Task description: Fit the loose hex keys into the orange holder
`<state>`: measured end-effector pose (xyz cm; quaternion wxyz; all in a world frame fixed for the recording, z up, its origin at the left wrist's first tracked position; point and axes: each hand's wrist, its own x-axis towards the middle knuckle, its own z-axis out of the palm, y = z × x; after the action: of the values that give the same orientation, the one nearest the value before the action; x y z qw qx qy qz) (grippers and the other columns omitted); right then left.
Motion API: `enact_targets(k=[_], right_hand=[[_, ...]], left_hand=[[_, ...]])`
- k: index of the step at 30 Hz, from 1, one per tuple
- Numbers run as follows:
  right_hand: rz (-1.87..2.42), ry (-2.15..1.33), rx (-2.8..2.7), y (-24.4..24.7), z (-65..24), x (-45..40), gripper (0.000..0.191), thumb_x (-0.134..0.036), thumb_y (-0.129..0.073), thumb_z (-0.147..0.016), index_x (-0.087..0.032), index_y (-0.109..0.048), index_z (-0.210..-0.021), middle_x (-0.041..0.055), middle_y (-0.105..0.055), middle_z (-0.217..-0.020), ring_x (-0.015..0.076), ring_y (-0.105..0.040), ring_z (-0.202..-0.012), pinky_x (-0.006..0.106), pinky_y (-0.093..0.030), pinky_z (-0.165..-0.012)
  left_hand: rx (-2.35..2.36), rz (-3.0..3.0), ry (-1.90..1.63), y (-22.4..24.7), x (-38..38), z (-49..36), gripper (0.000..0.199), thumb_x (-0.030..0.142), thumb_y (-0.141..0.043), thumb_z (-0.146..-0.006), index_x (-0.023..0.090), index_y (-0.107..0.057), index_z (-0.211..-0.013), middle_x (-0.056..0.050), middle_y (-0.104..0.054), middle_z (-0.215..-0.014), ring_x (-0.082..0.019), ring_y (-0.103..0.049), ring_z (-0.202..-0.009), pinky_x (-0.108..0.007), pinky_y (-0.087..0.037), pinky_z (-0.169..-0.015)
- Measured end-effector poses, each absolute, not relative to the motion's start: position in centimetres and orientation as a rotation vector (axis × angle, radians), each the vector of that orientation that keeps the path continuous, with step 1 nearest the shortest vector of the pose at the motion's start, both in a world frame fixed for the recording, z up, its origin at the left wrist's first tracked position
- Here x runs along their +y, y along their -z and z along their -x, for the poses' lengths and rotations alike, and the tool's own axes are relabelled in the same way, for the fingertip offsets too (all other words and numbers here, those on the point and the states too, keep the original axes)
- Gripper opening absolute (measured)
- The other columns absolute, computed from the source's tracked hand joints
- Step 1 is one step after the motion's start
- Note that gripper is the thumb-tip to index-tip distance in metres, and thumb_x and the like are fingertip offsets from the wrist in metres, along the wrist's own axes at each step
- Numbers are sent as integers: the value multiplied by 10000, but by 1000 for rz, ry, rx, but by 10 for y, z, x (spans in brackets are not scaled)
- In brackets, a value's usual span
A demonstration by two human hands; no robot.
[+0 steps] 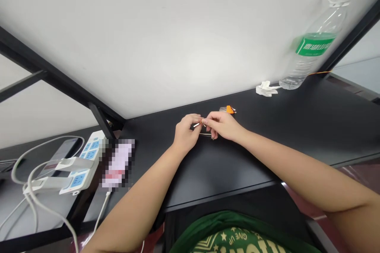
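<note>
Two hands meet over a dark desk [225, 166], a small orange-and-silver piece [197, 125] at their fingertips.
The right hand [221, 123] pinches the piece between thumb and forefinger; the left hand [186, 133] curls around its other side, but whether its fingers close on it, I cannot tell. Fingers cover much of the piece, blurring its shape. Thin metal rods [205, 134] show between the hands, ends hidden, held or lying unclear. Behind the right hand, an orange block with thin prongs [229, 109] is partly covered. Pixelation masks a phone [118, 164] at left.
</note>
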<state>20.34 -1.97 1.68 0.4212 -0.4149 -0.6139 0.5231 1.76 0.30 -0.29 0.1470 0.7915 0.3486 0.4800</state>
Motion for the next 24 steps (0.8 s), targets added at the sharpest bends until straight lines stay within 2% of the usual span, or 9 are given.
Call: enact_targets(k=[2,4,8,10,14,18,24], right_hand=[[1078,-1258,-1636,-19,-207,-21,411,-554,-565,-929,-162,-609,-818,1,-629,-646,100,-599,-495,214,-485,-491],[1114,-1109,-1798,-21,-212,-21,341,-456,-516,-964,-164,-623,-824,4,-624,-667,103,-597,-552,223,-472,-553],[1213,-562,-2302,-22,-221,-19,143,-280,-606,-885,-163,-666,-827,46,-655,-864,130,-594,-753,248,-425,-700],[1271,-463,-2491,-21,-222,-18,109,-248,-616,-863,-166,-687,-869,71,-653,-973,150,-602,-828,252,-410,-721],[1425,-440,-2646,-14,-218,-18,99,-194,-572,-851,-165,-665,-871,85,-647,-986,169,-614,-842,253,-397,-693],[1517,-452,-2605,-13,-215,-19,60,-192,-621,-792,-172,-630,-848,79,-660,-938,172,-599,-794,250,-369,-637],[1151,-739,-2376,-34,-231,-21,83,-134,-579,-801,-180,-626,-853,7,-642,-785,107,-551,-686,207,-399,-630]], left_hand=[[1007,-2224,-1392,3,3,-17,39,198,-666,-883,233,-681,-878,-30,-768,-989,-196,-732,-936,-366,-583,-860],[990,-2203,-1397,4,3,-16,30,201,-673,-881,230,-678,-874,-29,-768,-995,-185,-734,-913,-348,-585,-840],[951,-2171,-1405,6,3,-16,47,190,-671,-874,234,-678,-892,-27,-763,-1006,-191,-732,-943,-357,-587,-858],[958,-2155,-1407,7,4,-17,58,186,-666,-875,235,-677,-904,-26,-758,-1000,-192,-729,-950,-364,-584,-870],[960,-2142,-1426,8,6,-17,73,168,-664,-873,233,-664,-908,-22,-752,-993,-187,-724,-952,-362,-579,-878],[950,-2138,-1436,8,8,-15,68,169,-661,-876,232,-665,-901,-25,-749,-996,-185,-722,-959,-360,-578,-885],[1012,-2089,-1450,8,12,-11,11,218,-682,-865,226,-675,-862,-31,-758,-993,-195,-727,-956,-375,-584,-887]])
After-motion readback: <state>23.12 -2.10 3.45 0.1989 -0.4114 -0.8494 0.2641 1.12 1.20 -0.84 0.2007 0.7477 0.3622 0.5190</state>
